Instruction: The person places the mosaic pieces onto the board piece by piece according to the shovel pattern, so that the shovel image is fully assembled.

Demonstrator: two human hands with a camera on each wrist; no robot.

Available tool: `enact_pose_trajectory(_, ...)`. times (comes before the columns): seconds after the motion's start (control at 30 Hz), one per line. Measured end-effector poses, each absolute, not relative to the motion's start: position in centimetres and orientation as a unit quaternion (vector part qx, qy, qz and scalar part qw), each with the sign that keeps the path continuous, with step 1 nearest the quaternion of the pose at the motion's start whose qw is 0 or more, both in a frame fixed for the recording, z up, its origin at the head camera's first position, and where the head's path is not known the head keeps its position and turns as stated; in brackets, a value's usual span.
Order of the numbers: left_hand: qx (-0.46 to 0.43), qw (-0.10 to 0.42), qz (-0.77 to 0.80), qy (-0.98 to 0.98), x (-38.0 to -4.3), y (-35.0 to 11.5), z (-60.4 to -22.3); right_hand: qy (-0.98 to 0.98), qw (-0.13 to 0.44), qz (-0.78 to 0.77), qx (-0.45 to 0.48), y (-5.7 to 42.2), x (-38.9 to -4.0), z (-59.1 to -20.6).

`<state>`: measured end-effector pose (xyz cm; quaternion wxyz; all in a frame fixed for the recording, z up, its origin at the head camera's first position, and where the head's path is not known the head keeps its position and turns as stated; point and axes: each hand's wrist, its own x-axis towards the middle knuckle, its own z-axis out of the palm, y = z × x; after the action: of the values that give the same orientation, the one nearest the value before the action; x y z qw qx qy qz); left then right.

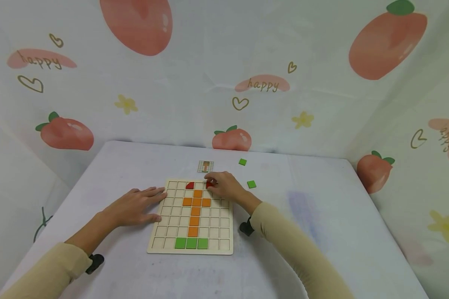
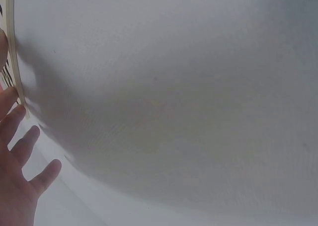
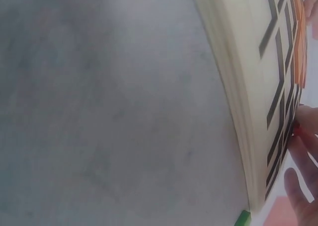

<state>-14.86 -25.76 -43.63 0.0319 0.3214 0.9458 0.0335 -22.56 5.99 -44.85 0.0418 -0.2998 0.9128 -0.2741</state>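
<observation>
A wooden grid board (image 1: 172,230) lies flat on the table. My left hand (image 1: 136,205) rests with spread fingers along its left edge. At the board's top row, my right hand (image 1: 226,186) pinches a red tile (image 1: 208,184) between thumb and fingers; in the right wrist view the red tile (image 3: 296,130) shows just at the fingertips, mostly covered. A red quarter-round tile (image 1: 189,185) sits in the same row, further left. Orange tiles (image 1: 196,202) form a cross down the middle, and three green tiles (image 1: 191,243) fill cells of the bottom row.
Beyond the board lies a small pattern card (image 1: 205,166) with a printed grid. Two loose green tiles, a nearer one (image 1: 251,184) and a farther one (image 1: 243,162), are on the white table (image 1: 303,249) right of the card. A fruit-print cloth (image 1: 194,83) hangs behind.
</observation>
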Motion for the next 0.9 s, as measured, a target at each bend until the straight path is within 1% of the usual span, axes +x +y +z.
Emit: enact_pose_trajectory(0.9, 0.322, 0.032, 0.036, 0.946, -14.85, -25.67, -43.59, 0.918, 0.029, -0.257, -0.302, 5.62, -22.57, -45.04)
